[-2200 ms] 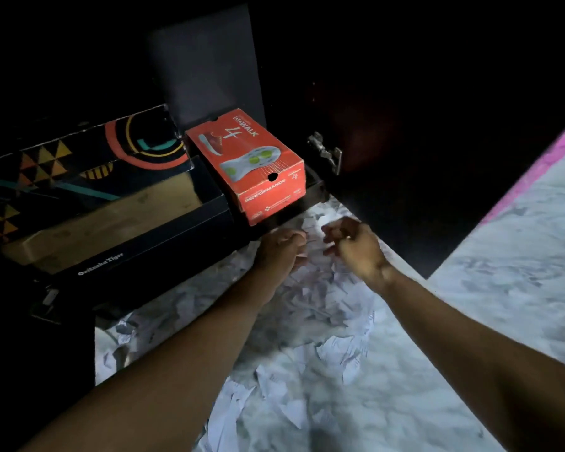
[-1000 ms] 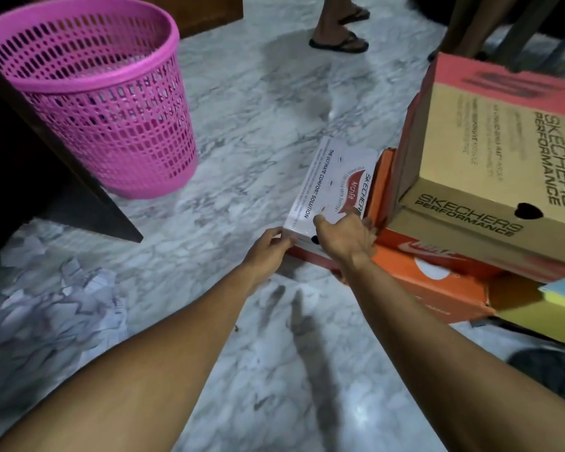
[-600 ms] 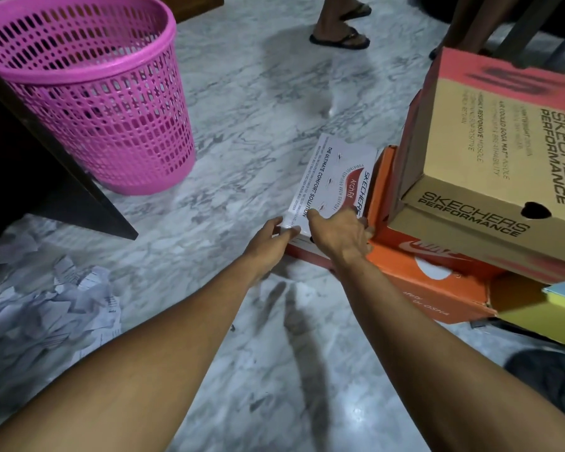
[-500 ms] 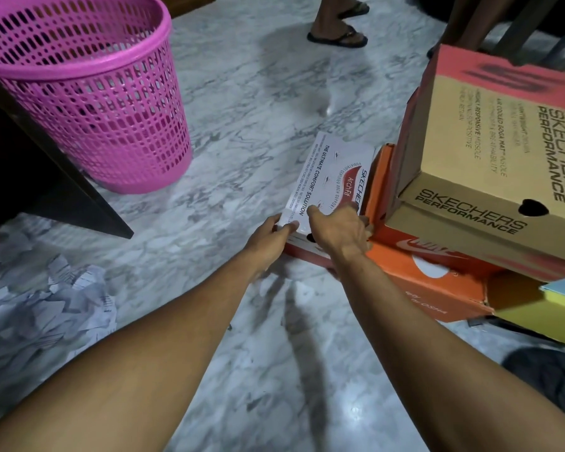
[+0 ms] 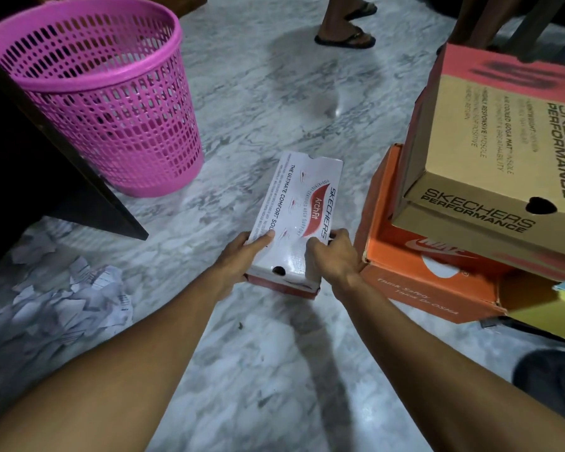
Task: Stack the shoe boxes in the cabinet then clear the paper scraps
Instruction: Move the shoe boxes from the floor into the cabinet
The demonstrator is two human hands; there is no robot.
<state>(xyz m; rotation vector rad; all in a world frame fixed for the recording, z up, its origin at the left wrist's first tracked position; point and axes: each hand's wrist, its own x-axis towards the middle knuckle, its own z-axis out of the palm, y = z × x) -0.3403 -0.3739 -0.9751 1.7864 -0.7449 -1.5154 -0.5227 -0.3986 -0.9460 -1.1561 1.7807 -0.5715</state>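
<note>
Both hands hold the near end of a white shoe box [image 5: 299,216], lifted a little off the marble floor [image 5: 258,370]. The left hand [image 5: 242,257] grips the near left corner, thumb laid flat on the lid and fingers curled under. The right hand [image 5: 335,252] clamps the near right corner, fingers wrapped over the lid edge. The box's long right side runs just beside an orange box [image 5: 415,275]; I cannot tell whether they touch.

To the left and ahead of the white box there is open floor. Further left stands a pink basket [image 5: 108,102], upright, and beside it the dark edge of the cabinet door [image 5: 62,158] slants across the floor. Paper scraps [image 5: 53,305] lie heaped at the lower left, near the left forearm.

On the right the way is blocked: a tan box [image 5: 503,151] sits tilted on the orange one, with a yellow box [image 5: 542,308] at their near side. At the far end of the floor, someone's foot in a sandal [image 5: 344,35] is planted.
</note>
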